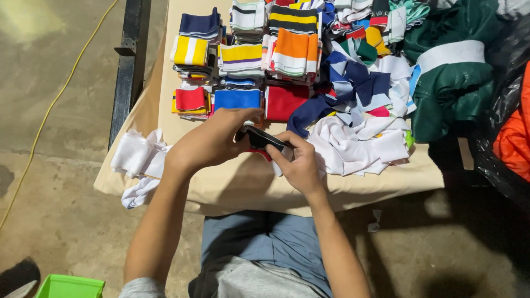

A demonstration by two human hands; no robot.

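A dark strip of knit trim is pinched between both hands just in front of the red folded stack on the bench. The left hand is closed over one end, the right hand grips the other. Folding appears under way; an even, aligned crease is judged necessary.

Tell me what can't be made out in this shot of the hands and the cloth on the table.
- Dark piece, head view: the left hand and right hand cover most of it, so its kind is unclear.
- Red scrap under it: mostly hidden by the hands.
- Folded stacks: top row cut by the frame edge.
- Green bin: cut off at the bottom edge.
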